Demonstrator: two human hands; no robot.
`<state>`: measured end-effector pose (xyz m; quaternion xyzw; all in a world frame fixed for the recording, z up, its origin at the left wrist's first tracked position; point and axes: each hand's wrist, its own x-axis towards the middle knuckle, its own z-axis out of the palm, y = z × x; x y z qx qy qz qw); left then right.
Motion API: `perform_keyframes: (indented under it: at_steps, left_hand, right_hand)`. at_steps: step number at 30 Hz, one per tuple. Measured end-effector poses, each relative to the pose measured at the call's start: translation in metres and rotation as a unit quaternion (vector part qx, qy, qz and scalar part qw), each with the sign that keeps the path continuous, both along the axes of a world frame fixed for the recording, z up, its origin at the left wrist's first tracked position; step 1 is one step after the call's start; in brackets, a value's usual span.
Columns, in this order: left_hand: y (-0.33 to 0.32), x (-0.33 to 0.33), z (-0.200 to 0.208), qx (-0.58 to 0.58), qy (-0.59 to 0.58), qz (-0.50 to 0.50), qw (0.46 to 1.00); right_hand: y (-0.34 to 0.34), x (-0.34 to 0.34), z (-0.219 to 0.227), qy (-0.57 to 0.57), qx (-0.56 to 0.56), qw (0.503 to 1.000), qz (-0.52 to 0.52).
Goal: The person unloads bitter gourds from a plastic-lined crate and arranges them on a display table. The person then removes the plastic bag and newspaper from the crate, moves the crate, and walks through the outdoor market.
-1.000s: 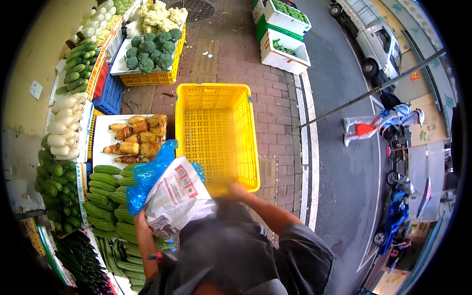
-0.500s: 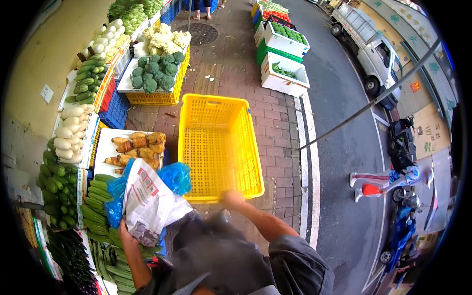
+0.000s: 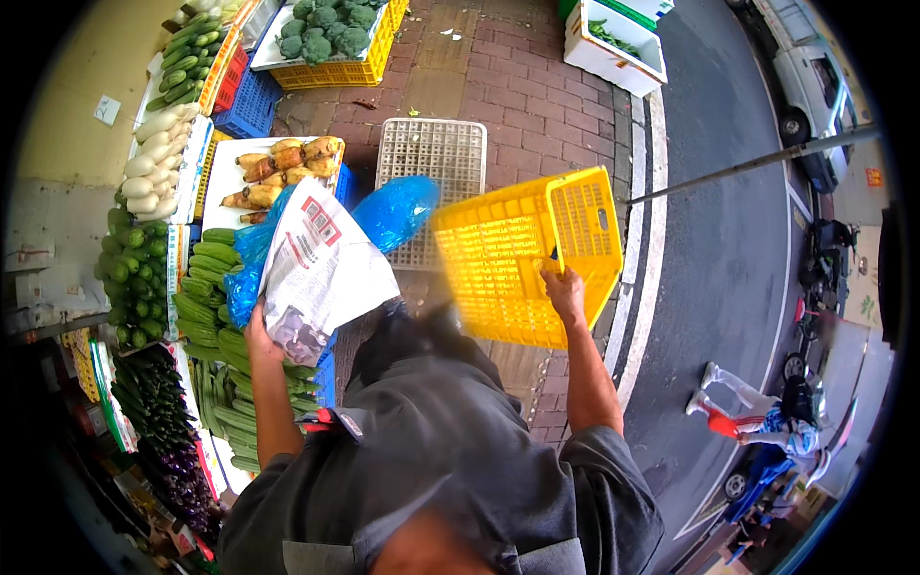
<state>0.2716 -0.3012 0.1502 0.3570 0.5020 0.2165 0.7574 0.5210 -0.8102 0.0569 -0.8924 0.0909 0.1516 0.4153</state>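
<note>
My right hand [image 3: 563,290] is closed on the rim of a yellow plastic crate [image 3: 498,251]. The crate is tilted, held off to the right, and nothing shows inside it. In my left hand [image 3: 264,337] is a sheet of newspaper [image 3: 321,264] together with a blue plastic bag [image 3: 398,213], which bulges out on both sides of the paper. Fingers of that hand are partly hidden behind the sheet. A pale grey plastic crate [image 3: 431,144] with a grid surface lies on the paving ahead of me.
Left of me, a stall holds brown root vegetables [image 3: 278,172], long green gourds [image 3: 206,287], white radishes [image 3: 153,172], cucumbers [image 3: 182,62] and broccoli [image 3: 331,29]. A white foam box [image 3: 613,48] stands ahead right. A slanting pole [image 3: 747,168] crosses beside the road, where a person [image 3: 767,412] walks.
My right hand has taken hold of the yellow crate and swung it up and right, uncovering the grey crate. The newspaper and blue bag remain in my left hand.
</note>
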Motion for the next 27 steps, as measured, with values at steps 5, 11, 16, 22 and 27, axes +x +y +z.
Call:
perform_keyframes:
  at_steps: [5,11,16,22,27]
  left_hand:
    - [-0.020,0.026,0.007,0.001,0.033,-0.040,0.999]
    - [-0.014,0.059,0.005,0.010,0.038,-0.121,0.992]
    - [-0.024,0.097,-0.008,-0.004,0.005,-0.175,0.985]
    - [-0.051,0.134,-0.001,-0.006,0.017,-0.205,0.979]
    - [-0.076,0.179,0.002,0.013,0.014,-0.233,0.972]
  right_hand:
    - [-0.069,-0.039,-0.005,0.079,0.115,0.965,-0.222]
    - [-0.130,-0.101,-0.035,0.071,0.045,0.915,-0.394]
    - [-0.172,-0.121,-0.062,0.058,-0.001,0.833,-0.551]
    - [-0.225,-0.115,-0.099,0.012,-0.037,0.807,-0.590]
    - [-0.278,-0.097,-0.088,0.028,-0.126,0.780,-0.613]
